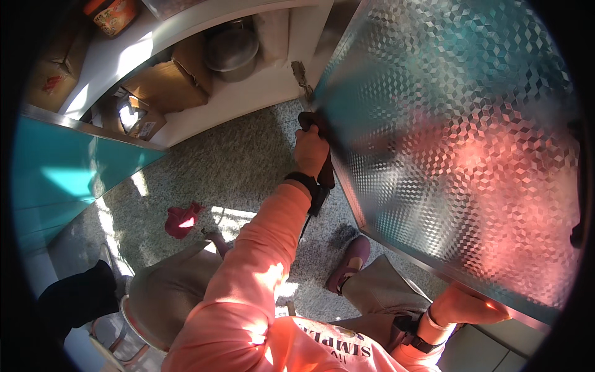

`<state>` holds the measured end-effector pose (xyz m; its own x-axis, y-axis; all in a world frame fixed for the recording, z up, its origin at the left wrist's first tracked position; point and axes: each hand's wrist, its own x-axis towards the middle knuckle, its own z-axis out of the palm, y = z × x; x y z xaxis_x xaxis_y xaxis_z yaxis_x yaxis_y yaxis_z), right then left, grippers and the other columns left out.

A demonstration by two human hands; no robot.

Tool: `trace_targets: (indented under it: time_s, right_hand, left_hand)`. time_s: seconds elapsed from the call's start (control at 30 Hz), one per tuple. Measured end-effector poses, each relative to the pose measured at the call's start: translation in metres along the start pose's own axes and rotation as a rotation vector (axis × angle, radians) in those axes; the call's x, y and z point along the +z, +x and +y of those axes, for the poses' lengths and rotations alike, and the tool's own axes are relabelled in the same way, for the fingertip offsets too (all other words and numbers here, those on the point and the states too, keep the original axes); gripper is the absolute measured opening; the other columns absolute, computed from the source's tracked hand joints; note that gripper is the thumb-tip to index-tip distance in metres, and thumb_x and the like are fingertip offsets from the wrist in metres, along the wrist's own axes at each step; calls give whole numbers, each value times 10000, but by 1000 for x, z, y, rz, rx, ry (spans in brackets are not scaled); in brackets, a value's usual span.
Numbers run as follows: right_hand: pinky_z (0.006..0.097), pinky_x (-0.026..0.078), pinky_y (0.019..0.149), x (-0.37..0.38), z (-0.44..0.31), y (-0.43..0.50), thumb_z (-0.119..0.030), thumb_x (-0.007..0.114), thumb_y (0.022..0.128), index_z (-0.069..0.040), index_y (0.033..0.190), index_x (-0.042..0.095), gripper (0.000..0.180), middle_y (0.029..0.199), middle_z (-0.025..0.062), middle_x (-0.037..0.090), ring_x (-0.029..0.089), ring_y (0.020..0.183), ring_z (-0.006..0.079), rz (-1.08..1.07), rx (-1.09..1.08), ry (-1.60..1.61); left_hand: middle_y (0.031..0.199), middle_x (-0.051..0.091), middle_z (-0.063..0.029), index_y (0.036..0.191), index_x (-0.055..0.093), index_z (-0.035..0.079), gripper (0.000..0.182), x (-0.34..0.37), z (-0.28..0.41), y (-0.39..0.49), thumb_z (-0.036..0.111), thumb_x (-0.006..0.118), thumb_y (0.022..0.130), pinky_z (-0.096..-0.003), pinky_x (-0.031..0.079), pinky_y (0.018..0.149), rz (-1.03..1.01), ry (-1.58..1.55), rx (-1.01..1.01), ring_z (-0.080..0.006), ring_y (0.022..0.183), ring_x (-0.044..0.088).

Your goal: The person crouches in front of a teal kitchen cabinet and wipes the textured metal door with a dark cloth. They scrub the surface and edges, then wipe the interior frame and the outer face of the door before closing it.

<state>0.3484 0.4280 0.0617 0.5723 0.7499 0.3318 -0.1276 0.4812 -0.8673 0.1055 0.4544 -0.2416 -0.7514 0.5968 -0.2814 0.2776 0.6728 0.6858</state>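
Observation:
An open cabinet door [446, 139], lined with silvery cube-patterned foil, fills the right side of the view and reflects pink and teal. My left hand [311, 151] is reached out to the door's hinge-side edge, its fingers closed around a dark cloth [327, 169]. Part of that cloth sticks out above the fist, close to the door frame. At the lower right, my right hand [469, 304] grips the door's near edge, with some fingers hidden behind it. A metal hinge [301, 76] shows just beyond the left hand.
Inside the cabinet are cardboard boxes [167, 86], a lidded metal pot [232, 49] and an orange-lidded jar [111, 18]. A teal door [69, 172] stands at left. On the speckled floor [223, 158] lies a red cloth [182, 221]. A stool [128, 321] is under me.

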Motion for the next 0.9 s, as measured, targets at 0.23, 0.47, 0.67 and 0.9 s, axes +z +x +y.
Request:
trace_targets:
  time_s: [0.23, 0.47, 0.67, 0.9]
  right_hand:
    - [366, 367, 881, -25, 2, 5, -402, 330, 847, 19, 958, 523, 477, 1037, 84, 472, 440, 981, 208, -63, -60, -77]
    - [353, 348, 894, -28, 4, 2, -386, 334, 834, 6, 946, 523, 449, 1024, 70, 469, 438, 980, 197, 59, -21, -78]
    - [367, 360, 882, -17, 2, 3, -379, 358, 825, 4, 980, 526, 446, 1035, 78, 477, 445, 1007, 213, -50, -26, -27]
    - [364, 377, 855, -15, 1, 4, -345, 353, 822, 17, 950, 528, 423, 1018, 91, 488, 465, 980, 216, -18, -44, 5]
  left_hand:
    - [1051, 517, -226, 1103, 532, 43, 346, -23, -1, 38, 189, 544, 790, -457, 467, 790, -188, 39, -56, -403, 971, 509]
    - [952, 598, -158, 939, 573, 11, 285, -23, -17, -12, 148, 589, 690, -355, 438, 793, -408, -773, -66, -293, 893, 568]
    - [1004, 584, -134, 1079, 513, -25, 352, -22, -20, 18, 83, 538, 745, -339, 432, 806, -322, -1315, -272, -264, 904, 565]
    - [1086, 552, -167, 1185, 454, -35, 460, -8, -24, 34, 74, 556, 750, -359, 434, 809, -310, -1064, -187, -280, 958, 551]
